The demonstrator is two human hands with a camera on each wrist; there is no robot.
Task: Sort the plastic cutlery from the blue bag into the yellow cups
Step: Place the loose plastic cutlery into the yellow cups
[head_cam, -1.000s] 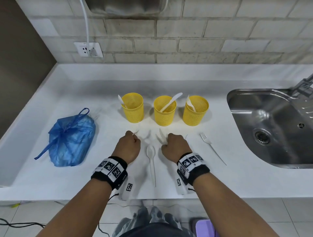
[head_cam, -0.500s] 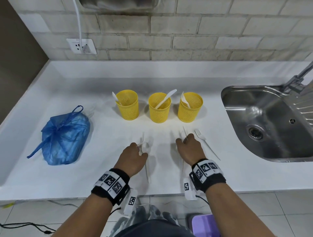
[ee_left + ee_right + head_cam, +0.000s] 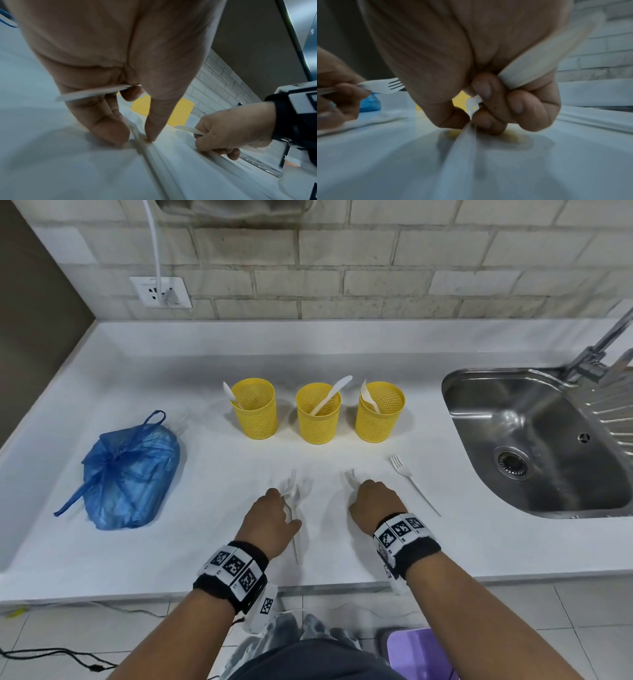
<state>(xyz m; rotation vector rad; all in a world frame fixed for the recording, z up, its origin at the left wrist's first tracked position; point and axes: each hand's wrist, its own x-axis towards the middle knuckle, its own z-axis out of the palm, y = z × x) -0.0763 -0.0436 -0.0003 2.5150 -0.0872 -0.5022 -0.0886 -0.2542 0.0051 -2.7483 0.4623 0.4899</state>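
Two hands down near the counter's point(image 3: 102, 549) front edge: our left hand point(image 3: 270, 520) has a white fork point(image 3: 385, 86) curled in its fingers while pinching a spoon point(image 3: 295, 508) lying there, our right hand point(image 3: 375, 503) is clamped on white cutlery too. Another fork point(image 3: 411, 484) lies beside it. Three yellow cups point(image 3: 318, 414) mid-counter, blue bag point(image 3: 128, 474) near the left edge.

Both forearms reach forward, wrists low, knuckles up. The left hand point(image 3: 272, 517) curls its fingers point(image 3: 109, 129) while its thumb points down (tip on the surface); the right hand point(image 3: 375, 501) is a tight fist
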